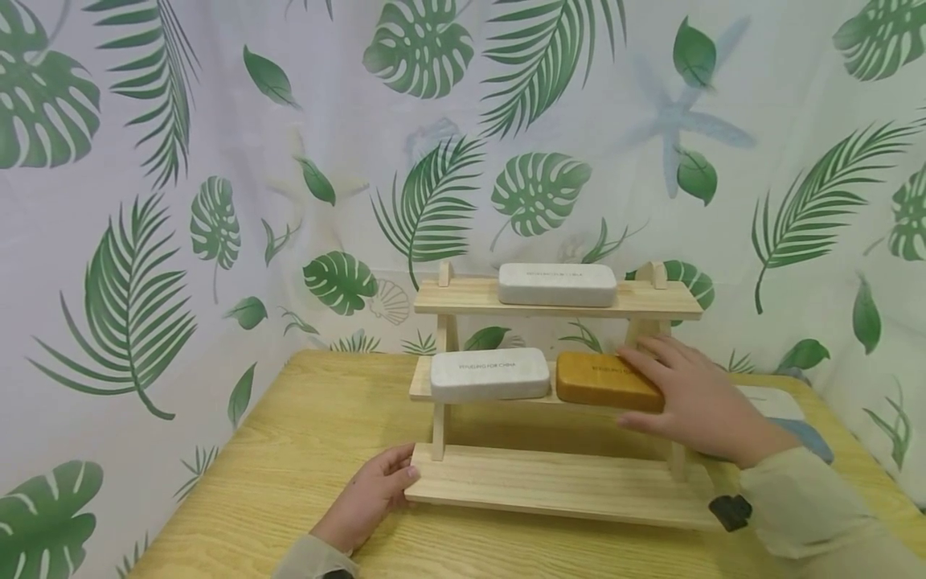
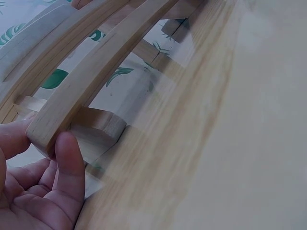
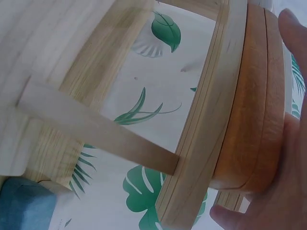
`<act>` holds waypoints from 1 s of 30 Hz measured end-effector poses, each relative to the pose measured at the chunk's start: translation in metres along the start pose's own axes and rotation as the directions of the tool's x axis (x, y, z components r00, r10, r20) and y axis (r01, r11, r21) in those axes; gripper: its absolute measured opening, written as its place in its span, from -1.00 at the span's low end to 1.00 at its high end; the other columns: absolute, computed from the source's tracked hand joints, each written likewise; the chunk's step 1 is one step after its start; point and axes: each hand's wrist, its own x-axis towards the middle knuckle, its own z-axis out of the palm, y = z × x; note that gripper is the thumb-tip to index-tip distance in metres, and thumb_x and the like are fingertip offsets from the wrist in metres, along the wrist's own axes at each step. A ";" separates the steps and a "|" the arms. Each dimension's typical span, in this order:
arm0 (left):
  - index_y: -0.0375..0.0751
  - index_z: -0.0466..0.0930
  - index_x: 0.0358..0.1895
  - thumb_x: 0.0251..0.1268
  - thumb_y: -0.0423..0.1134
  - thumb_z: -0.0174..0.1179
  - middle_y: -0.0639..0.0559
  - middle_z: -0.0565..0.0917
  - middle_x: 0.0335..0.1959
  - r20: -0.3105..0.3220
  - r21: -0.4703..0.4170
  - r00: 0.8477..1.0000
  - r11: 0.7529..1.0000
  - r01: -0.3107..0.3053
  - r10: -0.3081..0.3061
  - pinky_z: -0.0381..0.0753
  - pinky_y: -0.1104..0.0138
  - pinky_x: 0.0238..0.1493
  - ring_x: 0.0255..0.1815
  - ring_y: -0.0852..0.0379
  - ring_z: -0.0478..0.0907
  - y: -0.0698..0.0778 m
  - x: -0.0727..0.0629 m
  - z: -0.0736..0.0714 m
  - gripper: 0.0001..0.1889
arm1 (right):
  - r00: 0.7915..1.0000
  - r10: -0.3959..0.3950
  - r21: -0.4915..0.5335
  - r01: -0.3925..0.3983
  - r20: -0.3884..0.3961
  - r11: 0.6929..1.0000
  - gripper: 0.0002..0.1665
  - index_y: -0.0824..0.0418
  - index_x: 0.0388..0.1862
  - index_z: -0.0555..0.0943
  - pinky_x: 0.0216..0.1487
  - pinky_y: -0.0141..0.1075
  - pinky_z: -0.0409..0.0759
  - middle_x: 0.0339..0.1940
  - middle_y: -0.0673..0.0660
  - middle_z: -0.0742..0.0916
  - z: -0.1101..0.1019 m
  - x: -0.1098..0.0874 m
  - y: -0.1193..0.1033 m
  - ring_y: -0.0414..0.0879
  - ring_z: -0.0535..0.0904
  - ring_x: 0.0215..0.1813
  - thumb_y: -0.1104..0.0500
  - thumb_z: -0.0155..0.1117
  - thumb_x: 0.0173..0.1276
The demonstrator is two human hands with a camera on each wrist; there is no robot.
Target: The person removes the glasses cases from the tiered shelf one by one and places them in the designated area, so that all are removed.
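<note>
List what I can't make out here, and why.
End of the lettering on the orange case: head view, covered by the right hand.
Lettering on the top white case: head view, too small and faint to read surely.
Rest of the blue case: right wrist view, cut off by the left edge.
Rest of the left hand: left wrist view, cut off by the bottom edge.

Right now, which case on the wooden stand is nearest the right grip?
The orange rounded oblong case, middle shelf, right; one white oblong case sits left of it, another on the top shelf.
</note>
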 end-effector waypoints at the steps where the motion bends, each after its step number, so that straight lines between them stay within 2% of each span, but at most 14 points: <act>1: -0.41 0.07 0.57 0.58 -0.03 0.11 -0.20 0.50 0.25 -0.001 0.002 1.000 1.000 0.000 0.000 0.61 0.21 -0.02 0.12 -0.02 0.55 0.000 0.000 0.000 -0.26 | 1.000 0.000 -0.003 0.000 0.006 1.000 0.28 0.07 0.60 0.26 0.37 0.38 0.12 0.52 0.35 0.32 0.000 0.001 -0.001 0.44 0.13 0.49 -0.67 0.19 0.10; 8: -0.41 0.07 0.57 0.58 -0.04 0.11 -0.20 0.51 0.25 0.000 0.000 1.000 1.000 0.003 -0.003 0.62 0.21 -0.02 0.12 -0.02 0.56 0.000 0.000 0.002 -0.27 | 0.999 0.015 0.002 -0.015 0.030 1.000 0.30 0.05 0.62 0.23 0.35 0.38 0.15 0.52 0.33 0.33 0.001 0.008 -0.007 0.44 0.19 0.46 -0.72 0.09 0.10; 14: -0.42 0.07 0.57 0.58 -0.05 0.10 -0.19 0.51 0.24 -0.001 0.003 1.000 1.000 0.002 -0.002 0.62 0.21 -0.02 0.11 -0.02 0.56 0.001 0.000 0.003 -0.27 | 0.999 0.013 -0.006 -0.013 0.030 1.000 0.31 0.11 0.61 0.25 0.35 0.37 0.14 0.51 0.35 0.35 0.003 0.013 -0.009 0.41 0.21 0.46 -0.72 0.05 0.12; 20: -0.42 0.07 0.57 0.59 -0.06 0.10 -0.20 0.51 0.24 0.004 0.002 1.000 1.000 0.004 -0.004 0.63 0.19 0.00 0.12 -0.04 0.57 0.001 0.000 0.003 -0.28 | 0.999 0.004 -0.045 -0.002 0.034 0.999 0.35 0.16 0.61 0.24 0.36 0.34 0.21 0.48 0.34 0.41 0.007 0.016 -0.009 0.38 0.27 0.45 -0.74 -0.01 0.12; 30: -0.45 0.06 0.56 0.58 -0.07 0.11 -0.22 0.51 0.27 0.001 -0.004 1.000 1.000 -0.006 0.006 0.63 0.18 0.07 0.17 -0.07 0.56 0.001 0.001 0.002 -0.27 | 1.000 0.020 -0.089 -0.018 0.020 0.996 0.37 0.10 0.62 0.25 0.28 0.31 0.32 0.32 0.32 0.58 0.008 0.018 -0.012 0.36 0.49 0.24 -0.79 -0.11 0.08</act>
